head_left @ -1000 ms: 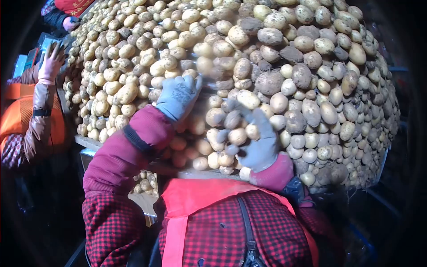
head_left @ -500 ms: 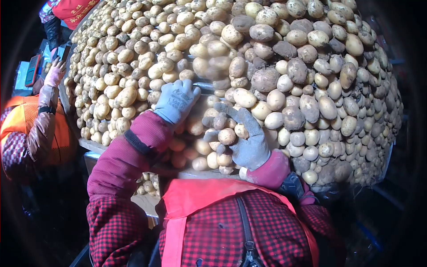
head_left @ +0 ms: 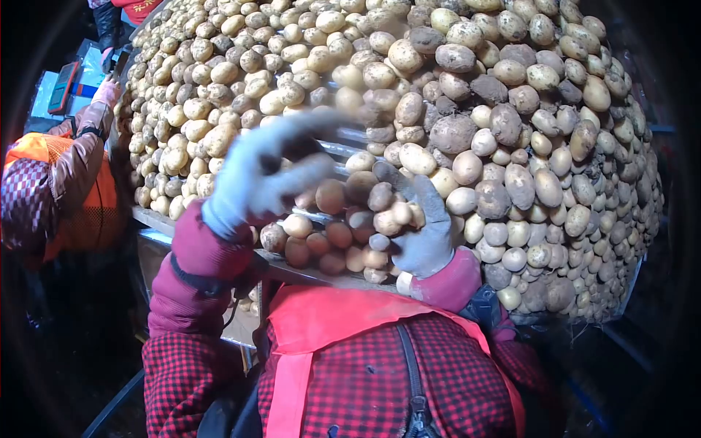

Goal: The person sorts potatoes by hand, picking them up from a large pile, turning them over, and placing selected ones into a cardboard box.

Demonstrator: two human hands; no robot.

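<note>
My left hand [head_left: 263,168], in a pale blue-grey glove, is raised over the near part of the potato heap, blurred by motion, with its fingers apart and curved and nothing visible between them. My right hand [head_left: 426,230], in a grey, soiled glove, curls around several small potatoes [head_left: 394,217] and holds them against the palm. Larger potatoes [head_left: 339,235] lie between the hands by the near edge. Metal slats [head_left: 343,150] show through a gap in the heap.
A large heap of potatoes [head_left: 453,131] spreads across the table. Its near rim [head_left: 314,279] runs in front of my body. At the left, a person in an orange vest [head_left: 95,212] reaches toward the heap, beside a red-framed device [head_left: 63,87].
My left hand has lifted off the potatoes and its fingers have spread. My right hand still cups small potatoes. The co-worker's gloved hand has moved toward the heap's edge.
</note>
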